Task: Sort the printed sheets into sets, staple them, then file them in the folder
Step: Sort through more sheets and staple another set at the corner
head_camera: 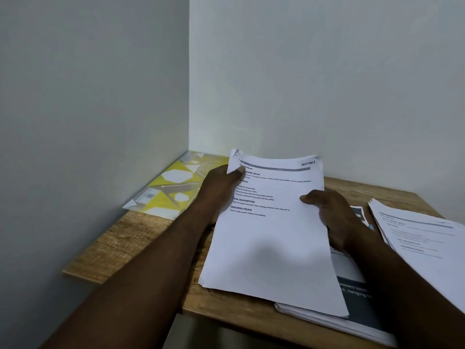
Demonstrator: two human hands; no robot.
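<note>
A set of printed white sheets, headed "SECTION 1", is lifted at its far end over the wooden table. My left hand pinches its top left corner, thumb on the front. My right hand grips its right edge, thumb on top and fingers behind. A yellow and white patterned plastic folder lies flat in the far left corner by the wall. Another pile of printed sheets lies at the right. A stack with a dark grey cover page sits under the held set. No stapler is in view.
The table stands in a corner, with grey walls at the left and behind. Its front edge runs close below the stacks. A narrower strip of tabletop extends to the left under the folder.
</note>
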